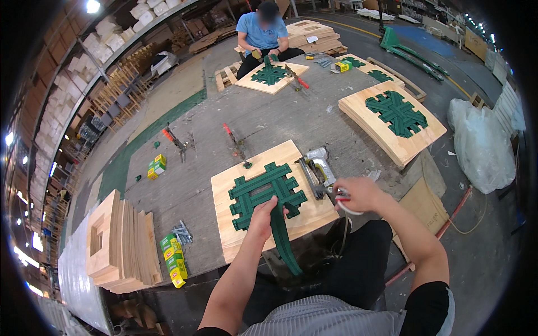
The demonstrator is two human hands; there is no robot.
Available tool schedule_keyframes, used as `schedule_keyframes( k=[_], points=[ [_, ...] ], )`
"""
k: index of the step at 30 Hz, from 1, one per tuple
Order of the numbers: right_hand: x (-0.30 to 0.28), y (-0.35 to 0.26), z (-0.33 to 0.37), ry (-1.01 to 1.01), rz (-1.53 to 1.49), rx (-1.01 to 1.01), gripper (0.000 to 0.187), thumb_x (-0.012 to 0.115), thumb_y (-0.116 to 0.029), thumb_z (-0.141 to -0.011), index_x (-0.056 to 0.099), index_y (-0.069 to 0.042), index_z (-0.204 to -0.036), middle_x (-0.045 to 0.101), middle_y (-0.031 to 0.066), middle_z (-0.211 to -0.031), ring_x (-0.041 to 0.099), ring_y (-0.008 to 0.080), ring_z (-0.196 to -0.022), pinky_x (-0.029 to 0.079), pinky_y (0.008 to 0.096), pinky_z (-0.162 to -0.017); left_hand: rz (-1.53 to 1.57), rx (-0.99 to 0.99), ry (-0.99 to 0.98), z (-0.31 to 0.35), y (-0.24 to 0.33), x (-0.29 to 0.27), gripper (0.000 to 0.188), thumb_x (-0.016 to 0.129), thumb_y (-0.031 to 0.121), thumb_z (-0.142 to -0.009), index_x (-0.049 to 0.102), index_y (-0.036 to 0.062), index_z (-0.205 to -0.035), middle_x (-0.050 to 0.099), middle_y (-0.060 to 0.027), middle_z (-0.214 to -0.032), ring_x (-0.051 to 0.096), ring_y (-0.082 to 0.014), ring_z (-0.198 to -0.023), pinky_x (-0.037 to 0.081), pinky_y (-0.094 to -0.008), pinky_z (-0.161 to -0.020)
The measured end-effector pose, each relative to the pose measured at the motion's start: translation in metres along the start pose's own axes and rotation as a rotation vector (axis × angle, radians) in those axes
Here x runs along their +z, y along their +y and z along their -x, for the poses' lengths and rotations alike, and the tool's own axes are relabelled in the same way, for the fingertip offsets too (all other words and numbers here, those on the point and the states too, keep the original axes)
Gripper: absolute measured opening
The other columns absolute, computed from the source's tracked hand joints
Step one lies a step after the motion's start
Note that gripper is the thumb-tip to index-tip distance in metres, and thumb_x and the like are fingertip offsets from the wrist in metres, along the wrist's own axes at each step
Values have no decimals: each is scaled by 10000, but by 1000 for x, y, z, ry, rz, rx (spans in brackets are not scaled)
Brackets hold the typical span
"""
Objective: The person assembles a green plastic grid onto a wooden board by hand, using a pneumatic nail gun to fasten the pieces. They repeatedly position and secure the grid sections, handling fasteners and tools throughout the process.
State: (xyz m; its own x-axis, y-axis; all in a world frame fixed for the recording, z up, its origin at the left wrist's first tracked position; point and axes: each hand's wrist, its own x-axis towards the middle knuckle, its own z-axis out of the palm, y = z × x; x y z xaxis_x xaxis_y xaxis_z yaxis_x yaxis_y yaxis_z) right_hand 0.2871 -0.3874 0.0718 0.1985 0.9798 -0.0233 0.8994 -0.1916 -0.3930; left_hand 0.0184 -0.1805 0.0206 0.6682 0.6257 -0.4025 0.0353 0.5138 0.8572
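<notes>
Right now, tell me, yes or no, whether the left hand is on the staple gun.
No, the left hand grips the green strap, and the staple gun lies apart to its right.

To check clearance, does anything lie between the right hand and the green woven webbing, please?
Yes: the silver-and-black metal staple gun lies between hand and webbing, at the edge of the wooden panel.

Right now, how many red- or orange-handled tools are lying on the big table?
3 that I can see: one tool beyond the nearest board, another farther left, and a third at the edge of the board near the other person. More may be hidden.
</notes>
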Motion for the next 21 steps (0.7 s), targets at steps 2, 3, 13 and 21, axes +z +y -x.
schedule_keyframes(
  k=[2, 3, 13, 21],
  points=[
    [6, -9, 4, -70, 150, -122, 596, 771, -604, -791, 628, -175, -1179, 708, 132, -982, 705, 360, -961, 535, 499, -814, -85, -4, -35, 2, 6, 14, 370, 597, 353, -1054, 682, -6, -1029, 726, -113, -845, 687, -195, -761, 566, -342, -721],
    [11, -13, 0, -83, 203, -169, 593, 761, -616, -793, 630, -178, -1171, 702, 126, -974, 704, 352, -965, 527, 506, -821, -97, 5, -32, 3, 6, 16, 373, 600, 356, -1052, 685, -7, -1033, 726, -110, -846, 685, -189, -754, 566, -336, -711],
    [34, -34, -37, -289, 381, -259, 476, 702, -471, -870, 610, -134, -1193, 705, 138, -975, 713, 350, -978, 531, 492, -844, -107, 37, 1, 15, 5, 12, 406, 585, 377, -1061, 715, 2, -977, 735, -83, -811, 654, -138, -705, 513, -280, -672],
    [42, -28, -50, -295, 370, -359, 388, 696, -392, -875, 619, -127, -1148, 713, 137, -890, 728, 362, -888, 554, 487, -732, -101, 31, 23, 16, 7, 7, 397, 588, 362, -1062, 709, -9, -990, 728, -86, -802, 660, -142, -709, 523, -281, -670]
  ],
)
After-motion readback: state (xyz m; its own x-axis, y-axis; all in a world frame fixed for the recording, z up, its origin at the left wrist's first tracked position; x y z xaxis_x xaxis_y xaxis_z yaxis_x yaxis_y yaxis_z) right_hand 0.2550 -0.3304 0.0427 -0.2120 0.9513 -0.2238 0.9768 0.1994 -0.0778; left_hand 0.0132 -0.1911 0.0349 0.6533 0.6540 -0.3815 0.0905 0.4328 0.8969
